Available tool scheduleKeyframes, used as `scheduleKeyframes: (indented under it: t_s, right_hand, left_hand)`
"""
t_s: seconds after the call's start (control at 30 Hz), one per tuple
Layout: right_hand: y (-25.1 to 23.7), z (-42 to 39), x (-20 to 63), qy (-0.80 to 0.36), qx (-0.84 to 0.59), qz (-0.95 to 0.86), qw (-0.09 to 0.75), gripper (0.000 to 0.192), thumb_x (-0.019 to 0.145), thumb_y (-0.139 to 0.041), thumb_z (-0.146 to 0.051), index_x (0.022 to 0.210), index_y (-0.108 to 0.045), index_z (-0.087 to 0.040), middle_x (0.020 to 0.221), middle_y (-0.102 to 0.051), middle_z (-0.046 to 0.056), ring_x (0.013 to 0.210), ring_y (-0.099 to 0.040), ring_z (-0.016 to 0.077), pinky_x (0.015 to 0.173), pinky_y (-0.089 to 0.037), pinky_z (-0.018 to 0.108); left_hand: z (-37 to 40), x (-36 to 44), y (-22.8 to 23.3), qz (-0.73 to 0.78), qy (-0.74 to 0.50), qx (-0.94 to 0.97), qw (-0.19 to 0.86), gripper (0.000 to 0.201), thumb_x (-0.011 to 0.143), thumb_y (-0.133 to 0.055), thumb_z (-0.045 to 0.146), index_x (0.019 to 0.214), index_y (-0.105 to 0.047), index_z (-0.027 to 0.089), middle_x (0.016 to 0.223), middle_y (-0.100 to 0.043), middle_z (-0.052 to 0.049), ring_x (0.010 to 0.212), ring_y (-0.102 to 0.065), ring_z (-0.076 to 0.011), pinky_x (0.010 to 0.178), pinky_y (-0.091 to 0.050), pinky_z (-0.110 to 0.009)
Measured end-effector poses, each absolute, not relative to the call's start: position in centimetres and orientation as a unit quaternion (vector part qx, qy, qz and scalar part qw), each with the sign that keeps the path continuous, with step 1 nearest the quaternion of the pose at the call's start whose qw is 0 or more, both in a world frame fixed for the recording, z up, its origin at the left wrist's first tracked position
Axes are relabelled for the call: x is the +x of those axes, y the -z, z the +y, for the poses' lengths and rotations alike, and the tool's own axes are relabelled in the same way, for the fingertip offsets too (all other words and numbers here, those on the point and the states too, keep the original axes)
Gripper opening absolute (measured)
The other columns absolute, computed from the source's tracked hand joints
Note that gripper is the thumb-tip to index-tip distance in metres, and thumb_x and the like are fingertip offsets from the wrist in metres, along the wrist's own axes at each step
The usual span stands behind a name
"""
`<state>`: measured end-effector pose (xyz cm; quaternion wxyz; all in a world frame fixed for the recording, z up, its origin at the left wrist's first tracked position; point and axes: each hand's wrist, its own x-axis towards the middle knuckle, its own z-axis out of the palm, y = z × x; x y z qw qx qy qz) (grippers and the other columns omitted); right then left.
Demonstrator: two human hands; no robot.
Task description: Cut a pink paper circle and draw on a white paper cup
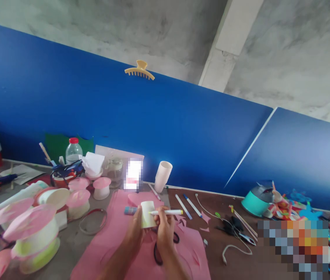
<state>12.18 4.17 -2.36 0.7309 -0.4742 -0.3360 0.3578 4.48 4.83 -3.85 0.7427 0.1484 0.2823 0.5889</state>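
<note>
My left hand [135, 226] grips a small white paper cup [148, 214] with pale yellow-green colouring on its side. In my right hand [165, 226] is a white marker [169, 212] with a yellow end; its tip is at the cup's side. Both hands are above a large sheet of pink paper [95, 254]. Black loops [158, 254], which look like scissor handles, lie partly hidden under my right hand. Just left of the cup rests a blue tube-like item [130, 210], its right end covered by my left hand.
Pink-topped cups [33, 233] crowd the left side. Behind stand a red-capped bottle [74, 149], a glass jar [114, 171] and stacked white cups [163, 177]. Markers [184, 207], a white cable [237, 247] and a teal container [256, 202] lie to the right, before a blue partition [167, 124].
</note>
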Motion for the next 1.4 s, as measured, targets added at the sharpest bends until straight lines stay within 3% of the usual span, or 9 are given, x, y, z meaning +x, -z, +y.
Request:
scheduleKeyframes:
  t_s: [0.13,0.23,0.47,0.7,0.93,1.1,1.4]
  right_hand:
    - [2.4,4.1,12.3,-0.417,-0.469,-0.312,0.714,0.052,0.068,-0.075,-0.058,0.049,-0.044,-0.021,0.045,-0.041,-0.006,0.042,-0.036,0.0098,0.041,-0.03,0.024]
    - [2.4,4.0,12.3,-0.414,-0.466,-0.324,0.711,0.051,0.069,-0.076,-0.057,0.05,-0.045,-0.021,0.045,-0.041,-0.006,0.043,-0.036,0.0098,0.042,-0.029,0.024]
    - [2.7,4.0,12.3,-0.43,-0.464,-0.312,0.709,0.049,0.066,-0.079,-0.054,0.051,-0.047,-0.02,0.045,-0.042,-0.007,0.043,-0.037,0.0087,0.043,-0.031,0.023]
    - [3.0,4.4,12.5,-0.465,-0.435,-0.261,0.725,0.046,0.068,-0.075,-0.055,0.056,-0.044,-0.023,0.047,-0.042,-0.009,0.041,-0.038,0.0079,0.041,-0.032,0.02]
    - [2.7,4.2,12.4,-0.464,-0.439,-0.275,0.719,0.05,0.064,-0.077,-0.056,0.053,-0.043,-0.022,0.046,-0.04,-0.009,0.042,-0.036,0.0076,0.041,-0.031,0.02]
    - [2.5,4.0,12.4,-0.437,-0.453,-0.314,0.711,0.051,0.066,-0.077,-0.06,0.053,-0.046,-0.022,0.045,-0.04,-0.008,0.043,-0.036,0.0082,0.043,-0.031,0.021]
    - [2.3,3.8,12.3,-0.439,-0.452,-0.328,0.704,0.049,0.065,-0.078,-0.06,0.057,-0.048,-0.022,0.047,-0.041,-0.008,0.043,-0.037,0.0087,0.042,-0.03,0.021]
  left_hand:
    - [4.8,4.5,3.9,0.293,-0.594,0.145,0.735,0.03,0.083,-0.074,0.039,0.085,-0.073,0.009,0.068,-0.073,-0.009,0.065,-0.069,-0.0238,0.06,-0.05,-0.03]
    - [4.9,4.5,4.1,0.298,-0.586,0.154,0.737,0.028,0.087,-0.07,0.039,0.083,-0.073,0.011,0.066,-0.073,-0.008,0.067,-0.07,-0.0253,0.061,-0.05,-0.03]
    - [5.3,4.6,4.8,0.305,-0.592,0.148,0.731,0.033,0.093,-0.062,0.041,0.078,-0.07,0.012,0.058,-0.069,-0.005,0.05,-0.061,-0.0169,0.052,-0.045,-0.026]
    - [5.3,4.7,4.3,0.296,-0.578,0.145,0.746,0.034,0.084,-0.071,0.049,0.079,-0.067,0.016,0.062,-0.07,-0.004,0.059,-0.067,-0.0208,0.06,-0.052,-0.029]
    - [5.1,4.7,3.9,0.298,-0.58,0.149,0.743,0.03,0.091,-0.062,0.039,0.077,-0.069,0.013,0.06,-0.07,-0.005,0.057,-0.065,-0.0199,0.061,-0.051,-0.03]
    - [5.3,4.9,4.5,0.298,-0.59,0.155,0.734,0.034,0.084,-0.069,0.049,0.075,-0.069,0.016,0.06,-0.071,-0.003,0.065,-0.069,-0.0224,0.069,-0.054,-0.032]
    - [5.4,4.6,4.8,0.298,-0.585,0.168,0.735,0.039,0.086,-0.068,0.049,0.07,-0.07,0.014,0.051,-0.063,-0.002,0.053,-0.061,-0.0169,0.054,-0.044,-0.026]
